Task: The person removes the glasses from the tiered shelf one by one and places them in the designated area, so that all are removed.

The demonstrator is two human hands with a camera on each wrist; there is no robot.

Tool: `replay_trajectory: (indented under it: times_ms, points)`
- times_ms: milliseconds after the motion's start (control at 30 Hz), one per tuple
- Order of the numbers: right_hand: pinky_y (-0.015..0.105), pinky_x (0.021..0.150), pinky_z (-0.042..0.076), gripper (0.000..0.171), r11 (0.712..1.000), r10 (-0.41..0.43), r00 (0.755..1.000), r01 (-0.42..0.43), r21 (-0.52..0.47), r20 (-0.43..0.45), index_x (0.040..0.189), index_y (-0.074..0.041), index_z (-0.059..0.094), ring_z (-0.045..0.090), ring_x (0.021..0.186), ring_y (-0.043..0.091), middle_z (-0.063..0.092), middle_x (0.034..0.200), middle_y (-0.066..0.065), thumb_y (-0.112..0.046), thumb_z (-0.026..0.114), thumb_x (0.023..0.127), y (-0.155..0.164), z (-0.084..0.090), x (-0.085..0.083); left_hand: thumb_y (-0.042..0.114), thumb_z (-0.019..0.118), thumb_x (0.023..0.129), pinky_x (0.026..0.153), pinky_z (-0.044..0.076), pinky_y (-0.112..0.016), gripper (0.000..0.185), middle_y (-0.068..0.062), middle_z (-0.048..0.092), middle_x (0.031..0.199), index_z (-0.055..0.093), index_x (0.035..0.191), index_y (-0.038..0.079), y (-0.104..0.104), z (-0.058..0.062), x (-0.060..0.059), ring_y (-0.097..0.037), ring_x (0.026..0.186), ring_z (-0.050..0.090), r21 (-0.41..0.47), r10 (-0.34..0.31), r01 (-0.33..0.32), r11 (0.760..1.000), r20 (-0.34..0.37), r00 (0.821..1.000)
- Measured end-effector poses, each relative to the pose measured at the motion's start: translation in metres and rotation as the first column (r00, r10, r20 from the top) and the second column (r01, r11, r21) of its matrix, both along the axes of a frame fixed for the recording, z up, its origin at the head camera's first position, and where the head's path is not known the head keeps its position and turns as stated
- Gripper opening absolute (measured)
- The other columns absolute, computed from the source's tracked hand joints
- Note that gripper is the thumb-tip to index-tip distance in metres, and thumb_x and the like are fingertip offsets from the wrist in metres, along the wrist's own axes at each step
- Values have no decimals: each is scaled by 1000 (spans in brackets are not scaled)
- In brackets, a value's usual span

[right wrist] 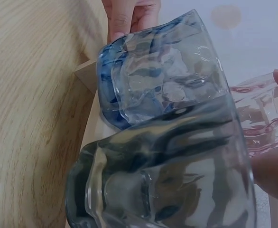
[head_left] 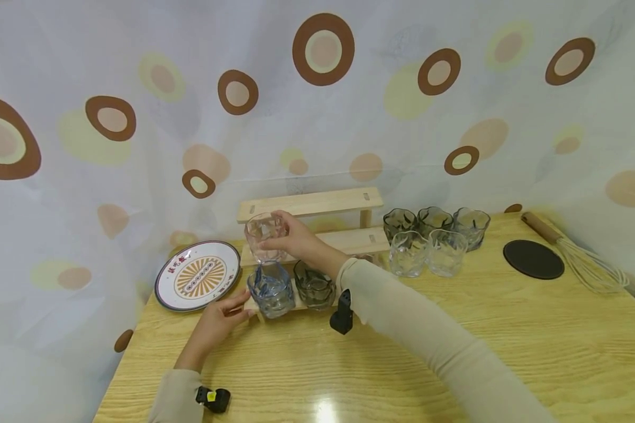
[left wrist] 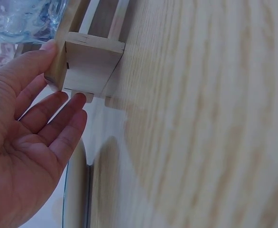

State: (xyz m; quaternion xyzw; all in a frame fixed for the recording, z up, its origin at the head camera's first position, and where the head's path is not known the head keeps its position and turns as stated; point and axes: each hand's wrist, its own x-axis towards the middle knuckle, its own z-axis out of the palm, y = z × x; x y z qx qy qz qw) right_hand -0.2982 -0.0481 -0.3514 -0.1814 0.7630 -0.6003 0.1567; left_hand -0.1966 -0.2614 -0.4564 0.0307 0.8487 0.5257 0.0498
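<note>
My right hand [head_left: 298,238] grips a clear pink glass [head_left: 255,232] at the left end of the middle board of a wooden tiered rack [head_left: 312,203]. In the right wrist view the pink glass [right wrist: 260,114] shows at the right edge. With thumb and index finger, my left hand [left wrist: 30,137] pinches the left end of the rack's lowest board [left wrist: 58,66]. On that board a blue glass [head_left: 271,291] stands beside a dark grey glass [head_left: 312,288]. My right forearm hides part of the rack and another glass behind it.
Right of the rack, dark grey glasses [head_left: 399,222] and clear glasses [head_left: 447,254] stand grouped. Farther right lie a black oval mat [head_left: 533,259] and a whisk [head_left: 587,264] with a wooden handle. A patterned plate [head_left: 171,286] leans on the left against the patterned curtain [head_left: 190,76].
</note>
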Motion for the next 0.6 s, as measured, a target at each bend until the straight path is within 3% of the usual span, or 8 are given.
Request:
replay_trajectory:
  times_ms: [433, 600]
  points:
    - [42, 109, 37, 76, 997, -6, 999, 3, -80, -36, 148, -10, 29, 35, 135, 27, 32, 150, 11, -16, 71, 86, 4, -5, 3, 19, 72, 85, 101, 45, -34, 51, -10, 42, 143, 55, 132, 6, 1, 0, 0, -27, 129, 43, 12, 0, 1, 1000, -18, 1000]
    - [42, 105, 41, 74, 996, -11, 999, 6, -88, -49, 147, -9, 31, 39, 131, 28, 35, 147, 12, -17, 71, 86, 5, -5, 4, 22, 72, 85, 100, 46, -33, 53, -9, 42, 144, 55, 132, 6, 0, 0, 0, -26, 129, 44, 4, -3, 3, 1000, -11, 1000]
